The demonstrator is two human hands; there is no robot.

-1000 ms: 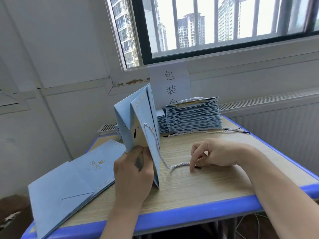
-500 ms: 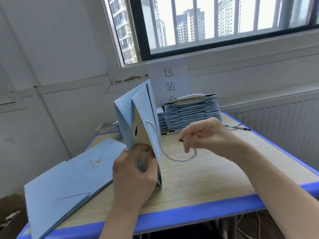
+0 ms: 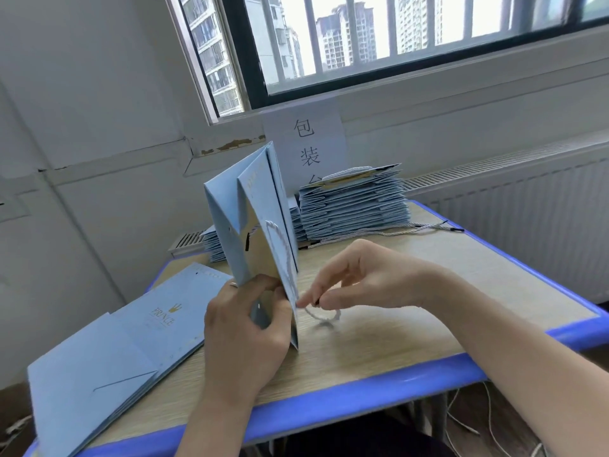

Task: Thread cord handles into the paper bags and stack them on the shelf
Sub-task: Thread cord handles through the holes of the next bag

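The left hand (image 3: 244, 328) grips the upright bag (image 3: 260, 219) at its near edge on the table, fingers curled round the paper. The right hand (image 3: 372, 285) pinches the black tip of the cord (image 3: 286, 249) between thumb and forefinger, other fingers spread. The tip sits just right of the panel, pointing left at it. It looks ready to poke through.

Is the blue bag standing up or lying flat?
Standing up. The left hand grips the bag at its lower end; its top points upward.

Wood-topped table (image 3: 395, 328) with blue rim, barred window (image 3: 412, 44), paper sign (image 3: 306, 143) on wall, perhaps a radiator (image 3: 527, 209) at right
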